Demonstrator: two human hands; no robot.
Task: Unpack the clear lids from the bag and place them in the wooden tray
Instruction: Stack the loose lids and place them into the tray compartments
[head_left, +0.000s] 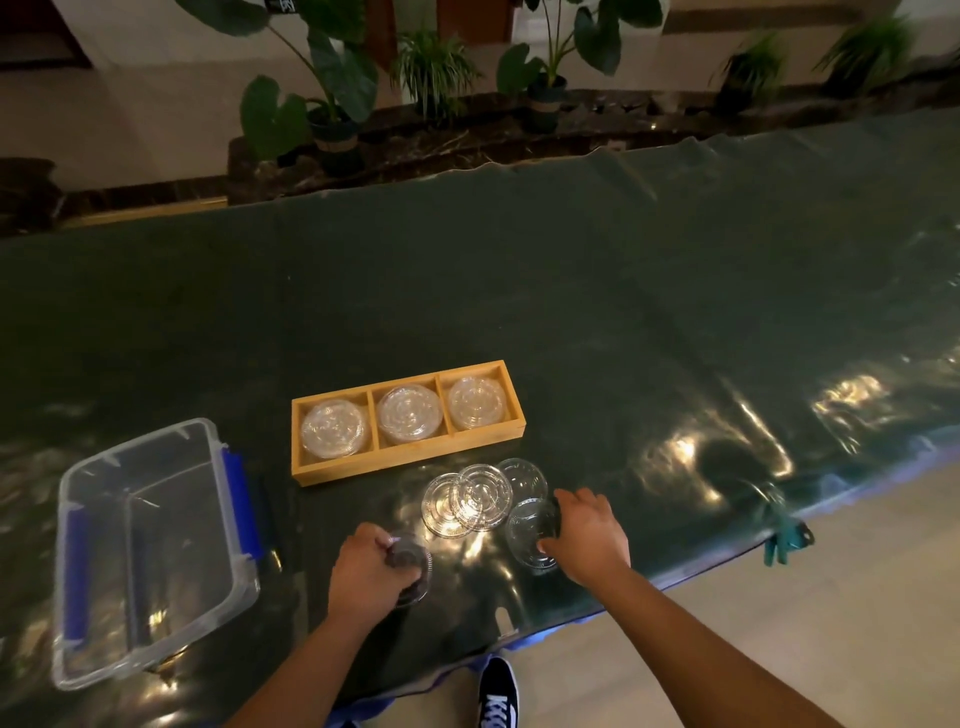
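Observation:
A wooden tray (410, 460) with three compartments sits mid-table, and each compartment holds a stack of clear lids (409, 414). In front of it three loose clear lids (480, 496) lie overlapping on the dark green table cover. My left hand (366, 569) grips a small stack of clear lids (413, 569) near the table's front edge. My right hand (587, 535) pinches the rim of another clear lid (530, 532) lying on the table. No bag is in view.
A clear plastic bin (145, 551) with blue latches stands empty at the left. A green clip (784, 540) holds the cover at the right front edge. Potted plants (332, 119) line a ledge behind the table. My shoe (496, 693) shows below the edge.

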